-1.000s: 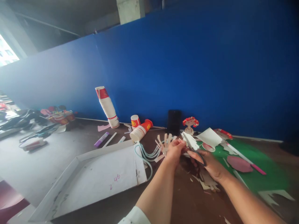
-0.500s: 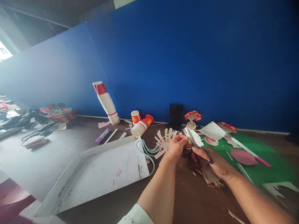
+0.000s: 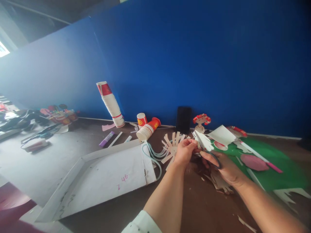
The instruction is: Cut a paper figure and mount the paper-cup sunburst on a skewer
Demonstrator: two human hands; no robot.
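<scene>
Between finger and thumb, my left hand (image 3: 186, 151) pinches a white paper cutout (image 3: 206, 142) with finger-like strips. My right hand (image 3: 224, 166) is closed round the dark handles of a pair of scissors (image 3: 216, 159). The scissor blades point up and away, right at the paper; whether they are parted is hard to make out. Just left of my left hand lies a paper cup cut into spread strips (image 3: 173, 149). Below my right hand, brownish paper scraps (image 3: 221, 183) rest on the dark table.
An open white box (image 3: 104, 184) lies at left, with pale blue cords (image 3: 155, 157) beside it. Behind stand stacked paper cups (image 3: 112, 105) and a black phone-like slab (image 3: 183, 119). A green sheet (image 3: 279, 161) at right carries a pink-tipped marker (image 3: 257, 155) and a pink oval (image 3: 254, 162).
The view has shifted very slightly. Both hands keep their hold on the paper and the scissors, with hardly any movement visible.
</scene>
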